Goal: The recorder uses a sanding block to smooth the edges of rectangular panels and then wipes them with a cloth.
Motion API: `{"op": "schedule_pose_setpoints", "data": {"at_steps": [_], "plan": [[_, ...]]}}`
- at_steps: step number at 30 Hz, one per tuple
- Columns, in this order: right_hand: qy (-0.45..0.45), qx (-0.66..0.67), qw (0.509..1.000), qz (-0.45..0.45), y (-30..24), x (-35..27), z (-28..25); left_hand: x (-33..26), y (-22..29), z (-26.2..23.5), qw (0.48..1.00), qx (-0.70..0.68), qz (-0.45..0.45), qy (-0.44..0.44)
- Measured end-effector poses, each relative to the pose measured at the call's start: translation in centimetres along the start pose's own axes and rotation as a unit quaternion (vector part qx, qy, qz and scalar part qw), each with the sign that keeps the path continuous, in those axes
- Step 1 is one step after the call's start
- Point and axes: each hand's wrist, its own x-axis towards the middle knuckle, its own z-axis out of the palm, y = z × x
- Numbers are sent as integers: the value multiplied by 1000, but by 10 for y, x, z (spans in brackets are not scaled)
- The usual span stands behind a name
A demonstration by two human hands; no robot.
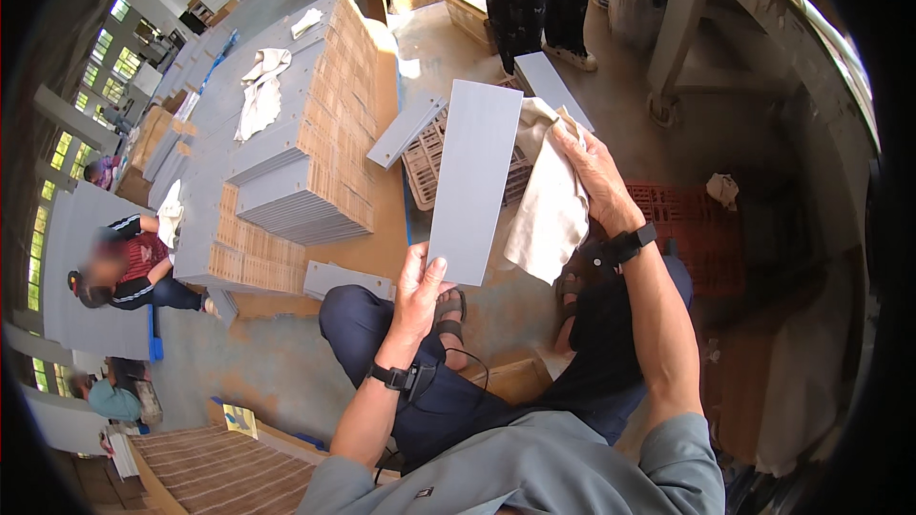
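My left hand grips the lower end of a flat grey board, thumb on its face, and the board stands tilted up in front of me. Closed on a cream cloth, my right hand is at the board's upper right side. The cloth hangs down from the fingers and reaches the board's right edge; whether it presses on the back is hidden. Behind the board is a plastic crate, with one grey board lying across its left side and another grey board beyond it.
Tall stacks of grey boards stand at the left, with a crumpled cloth on top. A red crate lies at right, below a heavy table frame. Another person works at far left; someone's dark-trousered legs are ahead.
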Motion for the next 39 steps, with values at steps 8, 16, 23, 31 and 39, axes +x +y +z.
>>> {"op": "schedule_pose_setpoints", "data": {"at_steps": [8,16,23,31,39], "plan": [[-118,-50,990,57,23,-21,45,14,5,9,997,-39,-45,-43],[-128,-91,986,52,30,-21,41,51,52,18,996,83,37,9],[-184,-139,968,94,22,-34,54,89,50,37,994,-98,-36,-41],[48,-404,808,-427,2,-17,49,97,33,48,988,-155,-17,-11],[-398,-572,655,-292,91,-70,51,120,34,11,971,-212,42,100]]}}
